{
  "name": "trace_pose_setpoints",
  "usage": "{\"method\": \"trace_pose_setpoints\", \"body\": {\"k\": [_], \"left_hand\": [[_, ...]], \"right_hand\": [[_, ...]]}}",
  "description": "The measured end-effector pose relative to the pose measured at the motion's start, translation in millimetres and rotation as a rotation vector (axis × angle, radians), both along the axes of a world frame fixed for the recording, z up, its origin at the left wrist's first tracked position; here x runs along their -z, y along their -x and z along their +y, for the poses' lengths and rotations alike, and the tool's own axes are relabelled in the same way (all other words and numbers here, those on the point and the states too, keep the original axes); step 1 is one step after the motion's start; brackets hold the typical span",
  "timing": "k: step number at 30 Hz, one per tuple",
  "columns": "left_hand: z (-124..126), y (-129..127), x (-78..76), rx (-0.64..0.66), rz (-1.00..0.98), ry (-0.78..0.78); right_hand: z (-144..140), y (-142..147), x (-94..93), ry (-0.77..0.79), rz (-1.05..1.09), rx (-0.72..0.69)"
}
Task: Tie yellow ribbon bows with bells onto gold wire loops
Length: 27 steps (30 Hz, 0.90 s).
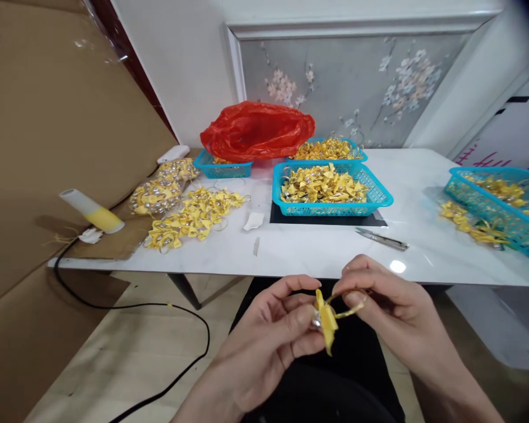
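Below the near edge of the white marble-look table [423, 194], over the person's dark lap, the left hand [264, 341] and the right hand [391, 305] meet around one small yellow folded ribbon ornament [327, 322]. The left hand pinches its top between thumb and forefinger, where something small and silvery shows, and the right hand pinches a thin gold loop of cord [350, 305] that runs out of it. The ornament looks very light and soft, likely to crease or slip out of shape if squeezed, so the firm knot end seems the best place to hold it, with the cord taken only by the fingertips. On the table, toward the far edge, a crumpled red plastic bag [258, 130] lies over a small turquoise plastic basket [222, 169], hiding most of what is in it. At the middle stands a turquoise mesh basket heaped with yellow ornaments [330, 191], and another one at the right edge [497, 208] is cut off by the frame. Near the left edge lies a loose pile of yellow ornaments [194, 216]. Small metal snips [381, 238] lie near the near edge. What the silvery piece is, I cannot tell.
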<state>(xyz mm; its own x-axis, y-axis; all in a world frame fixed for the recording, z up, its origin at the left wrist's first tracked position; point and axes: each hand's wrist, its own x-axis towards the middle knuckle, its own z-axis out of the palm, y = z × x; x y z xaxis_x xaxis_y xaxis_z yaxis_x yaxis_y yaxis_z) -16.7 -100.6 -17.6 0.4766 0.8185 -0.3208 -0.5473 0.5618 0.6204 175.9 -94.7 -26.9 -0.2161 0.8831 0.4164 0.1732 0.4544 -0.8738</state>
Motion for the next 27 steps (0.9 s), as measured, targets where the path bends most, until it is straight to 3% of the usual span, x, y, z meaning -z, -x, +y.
{"method": "trace_pose_setpoints", "body": {"k": [3,6,9,12,16,21,27], "left_hand": [[7.2,0.4,9.1,-0.030,-0.024,0.076],[10.4,-2.4,16.5,-0.040,0.028,0.057],[11.2,-5.7,17.9,-0.065,0.149,-0.029],[17.4,-6.4,14.4,-0.145,0.338,-0.222],[35.9,-6.1,10.0,-0.137,0.523,-0.420],[53.0,-12.3,6.9,-0.203,0.541,-0.421],[62.8,-15.1,4.5,-0.153,0.541,-0.467]], "right_hand": [[3.1,4.7,-14.2,-0.011,-0.160,-0.040],[14.2,13.7,-28.4,0.011,-0.364,-0.031],[32.1,21.4,-37.8,0.045,-0.488,-0.048],[51.9,24.1,-41.0,0.068,-0.495,-0.079],[74.6,22.4,-41.4,0.109,-0.468,-0.133],[96.4,14.7,-37.5,0.128,-0.414,-0.082],[114.6,-3.9,-13.1,0.133,-0.321,0.042]]}}
